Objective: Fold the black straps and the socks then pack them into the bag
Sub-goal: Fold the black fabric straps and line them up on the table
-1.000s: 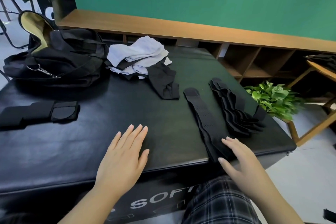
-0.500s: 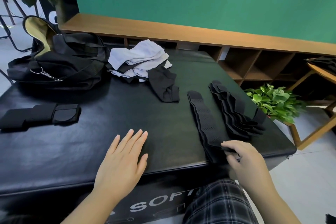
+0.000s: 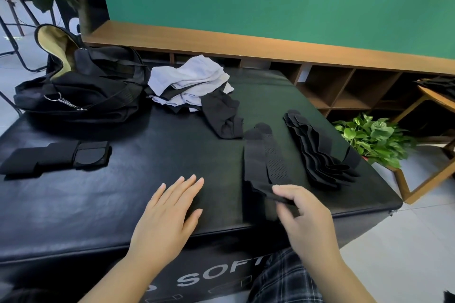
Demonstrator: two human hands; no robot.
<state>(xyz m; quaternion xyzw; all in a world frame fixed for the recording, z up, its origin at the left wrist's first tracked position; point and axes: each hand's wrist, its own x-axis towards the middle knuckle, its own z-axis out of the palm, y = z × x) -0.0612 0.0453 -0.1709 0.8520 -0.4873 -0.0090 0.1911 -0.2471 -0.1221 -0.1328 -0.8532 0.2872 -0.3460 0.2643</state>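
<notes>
- The black padded tabletop point(image 3: 103, 194) carries everything.
- A black bag point(image 3: 81, 91) sits at the far left corner, its flap raised to show a yellowish lining.
- The socks point(image 3: 194, 83), pale ones with a black one on their right side, lie heaped at the far edge, just beside the bag.
- A fanned pile of black straps point(image 3: 317, 150) lies along the right edge.
- One perforated strap point(image 3: 264, 155) lies beside that pile, reaching to the near edge.
- A folded strap point(image 3: 56, 157) rests by the left edge.
- The left hand point(image 3: 163, 219) lies flat on the tabletop, fingers straight.
- The right hand point(image 3: 304, 219) pinches the perforated strap's near end, lifting it.
</notes>
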